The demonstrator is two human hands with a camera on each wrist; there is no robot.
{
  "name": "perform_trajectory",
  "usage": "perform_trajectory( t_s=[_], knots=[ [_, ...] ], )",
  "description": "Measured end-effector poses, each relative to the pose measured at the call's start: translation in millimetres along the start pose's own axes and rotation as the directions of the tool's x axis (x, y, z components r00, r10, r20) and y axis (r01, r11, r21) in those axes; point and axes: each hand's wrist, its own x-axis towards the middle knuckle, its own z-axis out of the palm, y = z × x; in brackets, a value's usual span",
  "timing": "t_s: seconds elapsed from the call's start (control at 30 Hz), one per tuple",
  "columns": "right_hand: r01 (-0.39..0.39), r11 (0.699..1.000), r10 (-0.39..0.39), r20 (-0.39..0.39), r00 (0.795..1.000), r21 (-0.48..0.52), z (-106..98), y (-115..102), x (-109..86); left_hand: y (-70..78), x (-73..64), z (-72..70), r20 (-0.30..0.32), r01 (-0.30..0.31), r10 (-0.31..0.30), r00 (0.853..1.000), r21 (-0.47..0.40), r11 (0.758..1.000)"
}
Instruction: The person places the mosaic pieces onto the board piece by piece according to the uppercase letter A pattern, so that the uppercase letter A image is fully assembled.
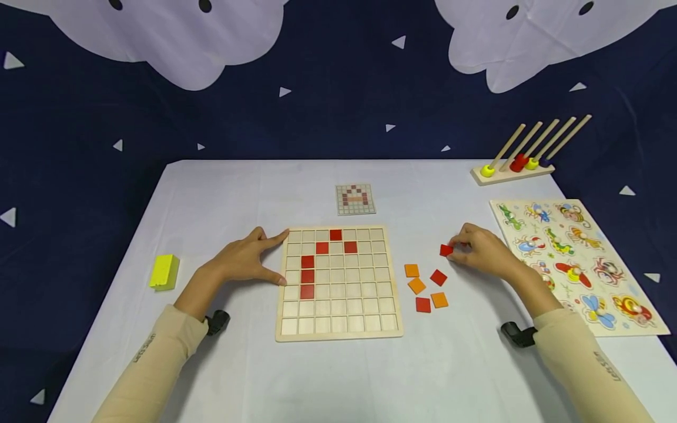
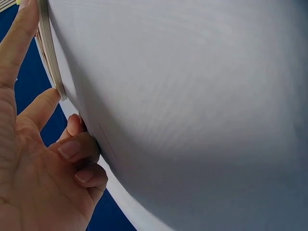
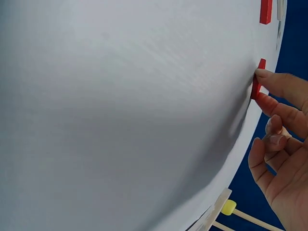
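Note:
My right hand (image 1: pixel 483 251) pinches a red square tile (image 1: pixel 446 250) between thumb and fingertips, at the table surface; the same tile (image 3: pixel 258 79) shows in the right wrist view. Below it lie loose red tiles and orange tiles (image 1: pixel 416 286). The wooden grid board (image 1: pixel 338 338) lies flat in the middle, with several red tiles (image 1: pixel 307 276) set in its upper and left cells. Against the board's left edge rest the thumb and index finger of my left hand (image 1: pixel 240 257), spread apart and straight. In the left wrist view its other fingers (image 2: pixel 84 159) are curled in, holding nothing.
A small pattern card (image 1: pixel 355 200) lies behind the board. To the right are an insect picture board (image 1: pixel 576 264) and, at the back, a peg stand (image 1: pixel 518 176) with coloured beads. A yellow block (image 1: pixel 164 272) stands on the left.

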Motion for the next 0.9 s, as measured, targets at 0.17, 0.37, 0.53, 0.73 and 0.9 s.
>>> perform_trajectory(
  t_s=[0.17,0.37,0.53,0.73,0.9],
  knots=[
    [0.001,1.000,-0.001,-0.030,1.000,-0.001,2.6,0.8,-1.8,0.0,-0.3,-0.5,0.001,-0.008,0.008,1.000,-0.001,1.000],
    [0.014,1.000,-0.014,-0.038,0.999,0.001,0.7,-10.1,0.0,0.0,-0.2,0.0,0.000,-0.013,0.013,1.000,-0.004,1.000],
    [0.043,0.999,-0.043,-0.043,0.998,0.008,2.0,-24.3,7.4,0.6,0.0,-0.4,-0.008,-0.009,0.009,1.000,-0.006,1.000],
    [0.082,0.996,-0.081,-0.034,0.996,0.022,7.8,-43.5,17.3,0.0,0.0,-0.3,-0.015,-0.015,0.014,1.000,-0.010,1.000],
    [0.105,0.994,-0.105,-0.004,0.994,0.034,11.1,-60.8,24.8,-0.5,-0.1,0.8,-0.018,-0.018,0.017,1.000,-0.013,1.000]
  ],
)
